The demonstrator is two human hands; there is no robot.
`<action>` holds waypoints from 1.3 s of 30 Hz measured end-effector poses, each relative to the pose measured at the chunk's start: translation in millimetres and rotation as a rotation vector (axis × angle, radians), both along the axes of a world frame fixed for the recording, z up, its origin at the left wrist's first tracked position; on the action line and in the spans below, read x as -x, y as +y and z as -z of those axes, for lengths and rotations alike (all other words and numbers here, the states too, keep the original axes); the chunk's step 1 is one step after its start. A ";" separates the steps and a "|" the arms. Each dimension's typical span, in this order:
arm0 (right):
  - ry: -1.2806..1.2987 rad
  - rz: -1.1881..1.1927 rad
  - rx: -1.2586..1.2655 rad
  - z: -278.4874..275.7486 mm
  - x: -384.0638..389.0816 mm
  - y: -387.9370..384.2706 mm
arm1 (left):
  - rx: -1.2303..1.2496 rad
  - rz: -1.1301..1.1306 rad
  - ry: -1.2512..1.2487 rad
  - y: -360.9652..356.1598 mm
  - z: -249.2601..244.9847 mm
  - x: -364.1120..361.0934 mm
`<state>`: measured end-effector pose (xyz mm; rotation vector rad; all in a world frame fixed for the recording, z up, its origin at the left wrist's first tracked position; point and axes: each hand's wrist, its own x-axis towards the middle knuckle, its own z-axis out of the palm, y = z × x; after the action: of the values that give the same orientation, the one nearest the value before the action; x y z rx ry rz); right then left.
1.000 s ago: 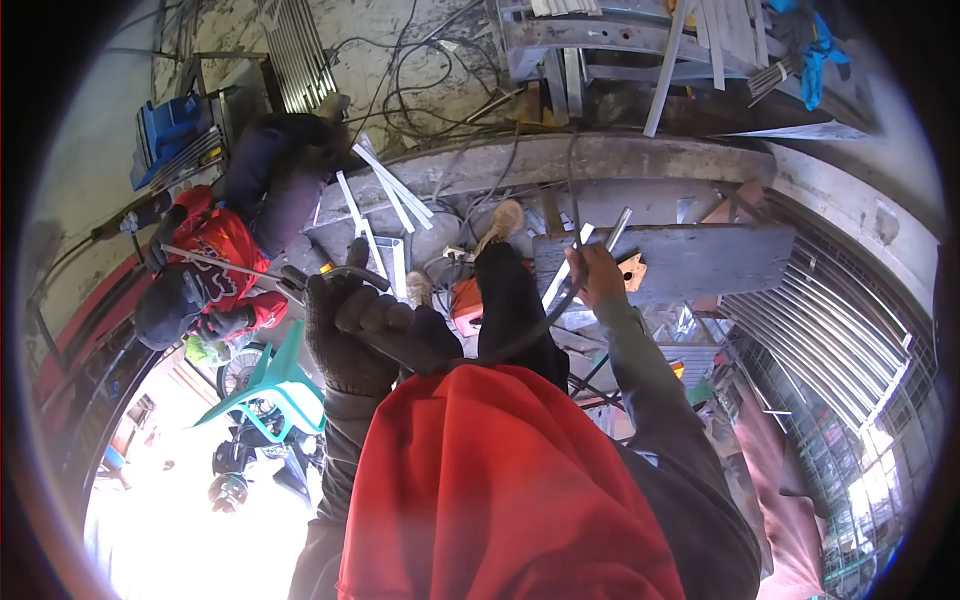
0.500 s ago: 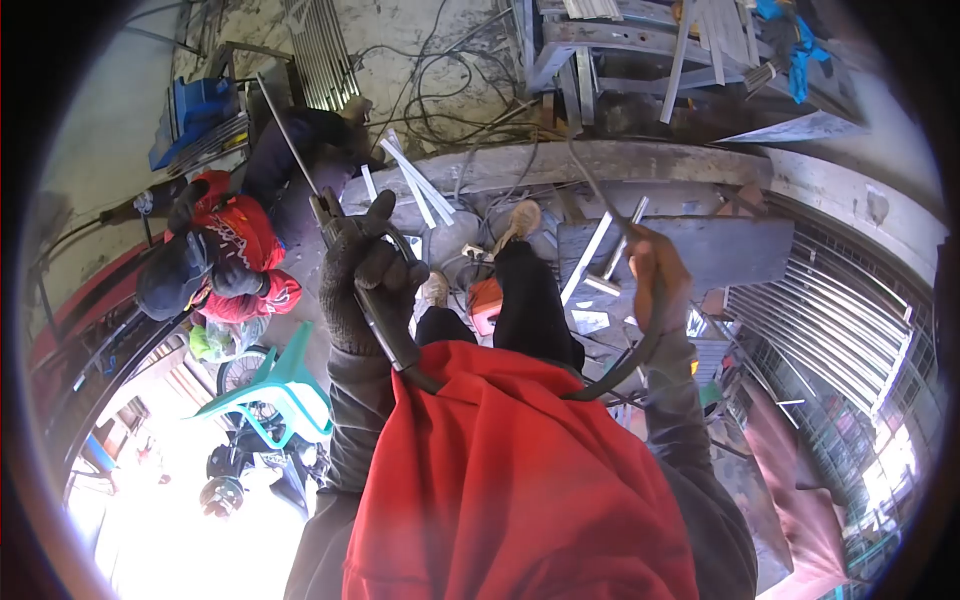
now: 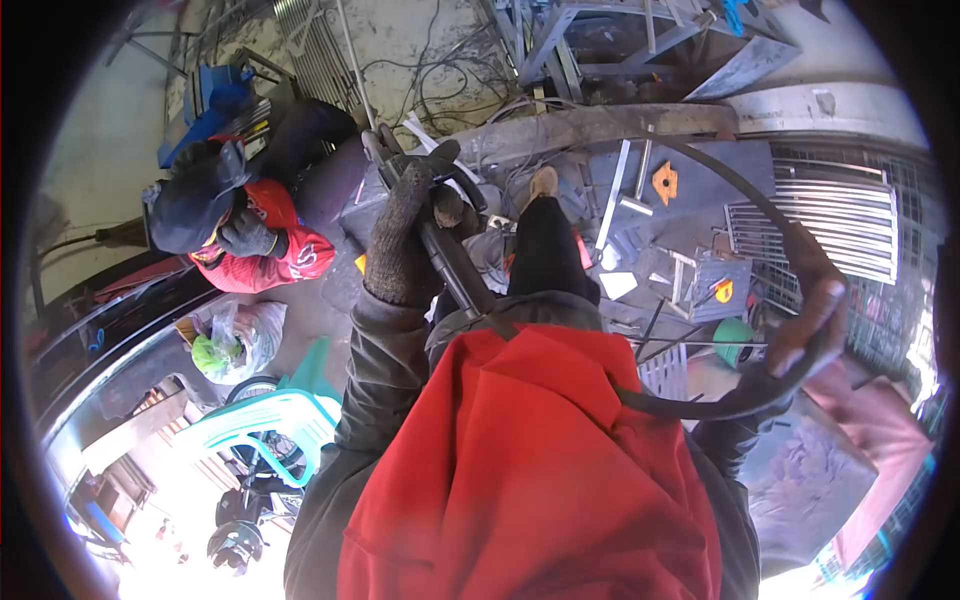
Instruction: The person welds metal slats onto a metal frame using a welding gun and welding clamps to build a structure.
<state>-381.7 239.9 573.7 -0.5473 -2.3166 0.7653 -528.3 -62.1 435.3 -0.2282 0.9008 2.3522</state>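
My left hand (image 3: pixel 405 230), in a dark knit glove, is closed round the black handle of a welding electrode holder (image 3: pixel 455 268). A long thin welding rod (image 3: pixel 354 55) sticks up from its jaws. Bare-fingered, my right hand (image 3: pixel 815 315) grips a thick black cable (image 3: pixel 735 178) out at the right. One stretch of cable arcs above that hand towards the low ledge; another curves back below it to my red clothing (image 3: pixel 540 450).
To the left crouches a co-worker in a red top (image 3: pixel 275 235). A turquoise plastic chair (image 3: pixel 270 415) lies below. Metal tube frames (image 3: pixel 825 225) and a dark board (image 3: pixel 710 185) are on the right, with a low concrete ledge (image 3: pixel 620 122) ahead. An orange angle magnet (image 3: pixel 665 183) rests on the board.
My right hand has swung out to the right and lower, pulling the cable into a wide arc. The view has shifted; my left hand with the electrode holder appears further right.
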 end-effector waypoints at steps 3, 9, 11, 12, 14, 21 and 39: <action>0.070 0.086 -0.131 -26.3 -51.3 -37.1 | -0.076 0.077 0.057 -34.0 -8.8 -17.6; -0.005 0.238 -0.374 -69.6 -118.1 -92.9 | -0.008 0.173 0.064 -46.0 -30.3 -48.2; 0.036 0.224 -0.376 -69.1 -134.0 -98.1 | -0.027 0.245 -0.044 -48.6 -32.3 -56.4; 0.043 0.214 -0.373 -67.9 -138.3 -101.4 | -0.035 0.256 -0.029 -49.6 -23.2 -60.3; -0.007 0.205 -0.427 -65.5 -149.1 -99.2 | -0.014 0.242 0.007 -45.1 -24.0 -66.2; -0.204 0.111 -0.140 -20.5 -168.4 -118.5 | -0.057 0.260 -0.086 -49.8 -16.2 -60.0; -0.520 0.227 0.566 156.1 -389.8 -187.2 | 0.100 0.319 0.033 35.0 21.6 -105.4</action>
<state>8.1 52.7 417.7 -1.3732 -2.4063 1.2917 -422.9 -27.2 413.7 -0.0785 0.9925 2.0255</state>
